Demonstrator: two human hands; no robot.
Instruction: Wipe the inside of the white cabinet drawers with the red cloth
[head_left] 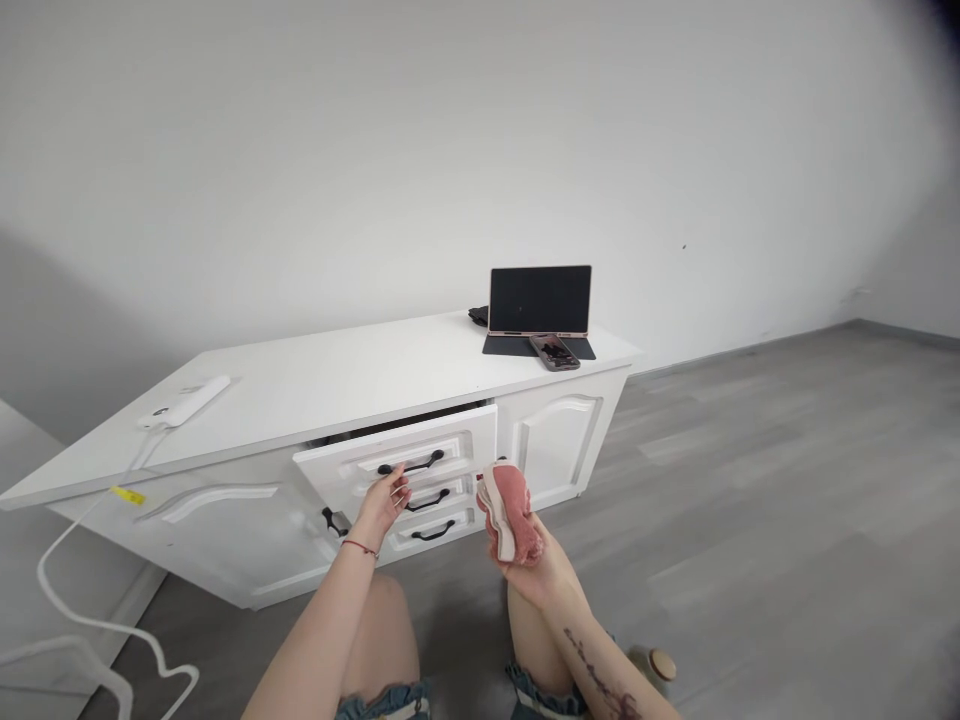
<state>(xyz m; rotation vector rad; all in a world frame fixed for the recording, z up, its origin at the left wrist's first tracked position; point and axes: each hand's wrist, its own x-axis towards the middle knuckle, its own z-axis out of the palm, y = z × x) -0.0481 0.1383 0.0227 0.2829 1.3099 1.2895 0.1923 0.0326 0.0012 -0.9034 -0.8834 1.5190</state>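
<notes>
Head view: left hand (384, 503) has fingers curled at the black top handle (422, 463); can't tell if it's a firm grip. Top drawer (360, 450) sits slightly out, dark gap above its front. Right hand (549, 575) grips a pink-and-white soft bundle (516, 510), held up in front of the white cabinet (360, 360), right of the drawer handles. On cabinet top: propped tablet (540, 300), phone-like item (555, 352) at its base, white power strip (187, 402) far left.
</notes>
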